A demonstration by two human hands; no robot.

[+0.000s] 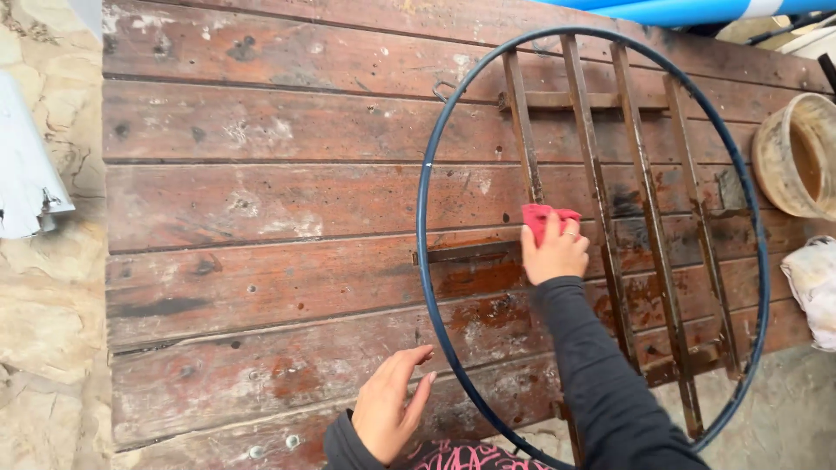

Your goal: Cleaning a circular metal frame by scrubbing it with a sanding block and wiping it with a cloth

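A round dark-blue metal hoop (424, 200) with several rusty upright bars (594, 165) lies on a worn red-brown plank surface (261, 200). My right hand (554, 252) presses a red cloth (542, 218) against one rusty bar near the hoop's middle. My left hand (392, 409) hovers open, fingers together, just left of the hoop's lower rim, holding nothing. Both arms wear dark sleeves.
A round tan bucket (797, 157) lies on its side at the right edge. Below it sits a crumpled whitish bag (814, 283). A blue pipe (688, 10) runs along the top. Stone ground (43, 348) and a white object (24, 174) are at the left.
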